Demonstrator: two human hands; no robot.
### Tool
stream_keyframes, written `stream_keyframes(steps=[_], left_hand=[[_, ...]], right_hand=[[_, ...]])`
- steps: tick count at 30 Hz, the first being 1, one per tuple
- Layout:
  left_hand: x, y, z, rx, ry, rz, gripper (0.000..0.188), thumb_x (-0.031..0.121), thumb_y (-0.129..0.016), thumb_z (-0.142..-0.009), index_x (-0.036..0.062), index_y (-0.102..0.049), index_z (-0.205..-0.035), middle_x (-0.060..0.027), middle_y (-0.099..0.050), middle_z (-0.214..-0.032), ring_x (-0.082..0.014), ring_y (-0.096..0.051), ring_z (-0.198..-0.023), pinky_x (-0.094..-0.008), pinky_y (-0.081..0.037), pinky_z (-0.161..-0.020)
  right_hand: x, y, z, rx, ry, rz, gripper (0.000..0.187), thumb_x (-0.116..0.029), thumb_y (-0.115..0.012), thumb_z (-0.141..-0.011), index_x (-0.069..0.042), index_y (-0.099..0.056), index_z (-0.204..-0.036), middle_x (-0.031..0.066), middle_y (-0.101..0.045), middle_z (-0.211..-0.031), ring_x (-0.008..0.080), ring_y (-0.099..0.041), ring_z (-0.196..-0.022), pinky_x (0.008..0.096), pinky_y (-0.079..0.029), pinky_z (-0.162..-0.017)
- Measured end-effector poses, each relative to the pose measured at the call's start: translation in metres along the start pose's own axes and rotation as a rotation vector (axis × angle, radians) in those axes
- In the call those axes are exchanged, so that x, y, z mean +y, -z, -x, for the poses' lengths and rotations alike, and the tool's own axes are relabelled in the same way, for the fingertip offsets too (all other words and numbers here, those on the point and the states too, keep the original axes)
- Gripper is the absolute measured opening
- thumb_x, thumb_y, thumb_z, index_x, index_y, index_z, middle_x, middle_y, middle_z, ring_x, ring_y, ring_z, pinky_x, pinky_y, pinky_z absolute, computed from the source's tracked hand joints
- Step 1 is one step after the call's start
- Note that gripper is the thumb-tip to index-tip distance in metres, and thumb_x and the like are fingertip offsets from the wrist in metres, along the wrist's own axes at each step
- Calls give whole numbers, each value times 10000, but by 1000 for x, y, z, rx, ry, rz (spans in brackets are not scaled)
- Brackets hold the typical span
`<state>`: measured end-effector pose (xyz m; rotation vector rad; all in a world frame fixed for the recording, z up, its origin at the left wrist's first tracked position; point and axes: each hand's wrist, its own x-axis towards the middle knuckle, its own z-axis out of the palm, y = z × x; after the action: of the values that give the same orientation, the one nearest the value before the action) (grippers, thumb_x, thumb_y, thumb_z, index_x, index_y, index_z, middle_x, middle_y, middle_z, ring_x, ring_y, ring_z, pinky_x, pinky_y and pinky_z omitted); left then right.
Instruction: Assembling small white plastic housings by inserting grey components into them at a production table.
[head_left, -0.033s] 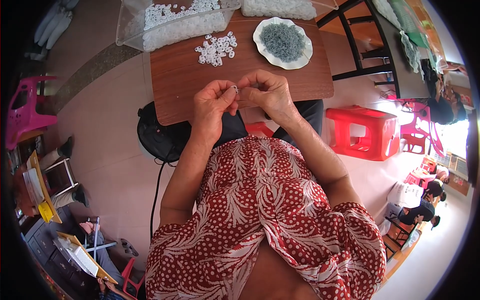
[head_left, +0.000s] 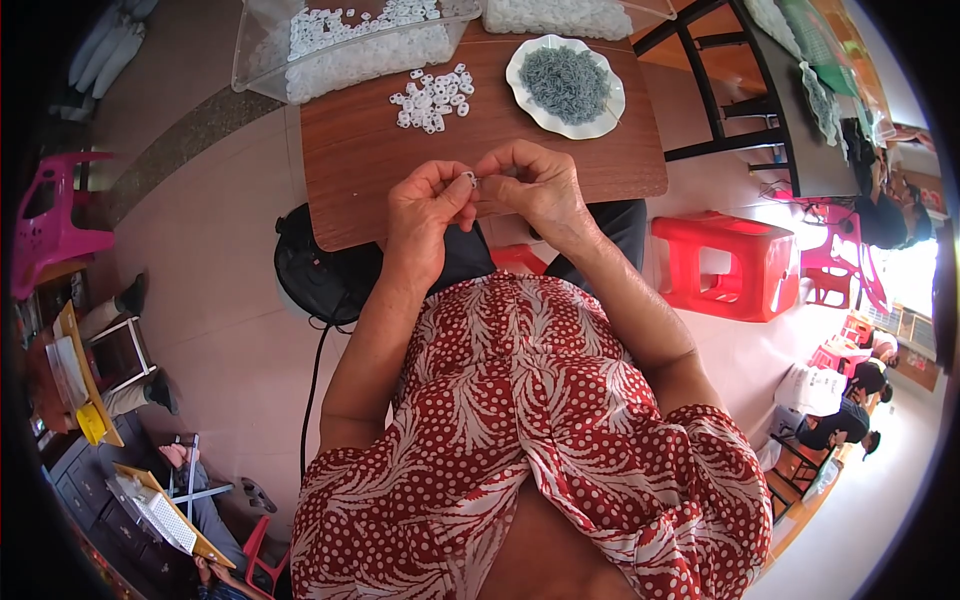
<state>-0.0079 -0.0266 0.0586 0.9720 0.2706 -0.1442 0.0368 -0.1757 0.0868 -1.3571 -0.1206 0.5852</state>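
Between the left hand [head_left: 430, 205] and the right hand [head_left: 540, 190], over the near part of the brown table [head_left: 350, 185], there is one small white piece [head_left: 471, 179]. The left hand pinches it with thumb and forefinger; the right hand meets it from the right side, its own thumb and forefinger drawn together. Whether these also grasp something, I cannot tell. The piece sits nearer to the left hand; its long axis is too small to read surely. Ahead of the left hand lies a loose pile of white pieces [head_left: 433, 100], and ahead of the right hand, a wavy-edged plate [head_left: 518, 92] bearing slender grey-blue pieces [head_left: 565, 85]. Farther off, a clear container [head_left: 262, 80] is cut by the upper border. The remaining fingers hide both palms.
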Motion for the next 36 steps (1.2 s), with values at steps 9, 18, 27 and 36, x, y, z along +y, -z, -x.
stream_keyframes(steps=[9, 18, 27, 36], left_hand=[[-3, -4, 3, 38, -21, -61, 103, 86, -575, -875, -14, -585, -900, -39, -578, -743, -94, -505, -585, -212, -407, -525], [-7, -8, 3, 87, -118, -163, 84, 81, -566, -879, -1, -584, -877, -24, -574, -743, -67, -481, -582, -195, -390, -516], [-7, -12, 3, 117, -109, -129, 58, 50, -553, -873, 4, -582, -854, -1, -552, -692, -47, -467, -567, -181, -379, -488], [-12, -17, 0, 149, -145, -87, 44, 8, -546, -866, -6, -584, -847, -23, -592, -718, -52, -494, -552, -182, -397, -476]], right_hand=[[10, 2, 0, 49, 51, 195, 116, 59, -581, -807, 53, -578, -923, 84, -625, -852, 126, -628, -756, 260, -552, -695], [11, 0, 0, 70, 73, 209, 129, 71, -588, -796, 68, -567, -923, 92, -622, -858, 158, -639, -758, 287, -562, -687], [22, -3, 0, 76, 122, 180, 95, 67, -527, -846, 72, -537, -940, 109, -605, -865, 160, -633, -734, 284, -556, -682], [39, -3, -2, 167, 306, 451, 48, 68, -463, -877, 53, -502, -902, 91, -562, -830, 157, -614, -728, 283, -559, -639]])
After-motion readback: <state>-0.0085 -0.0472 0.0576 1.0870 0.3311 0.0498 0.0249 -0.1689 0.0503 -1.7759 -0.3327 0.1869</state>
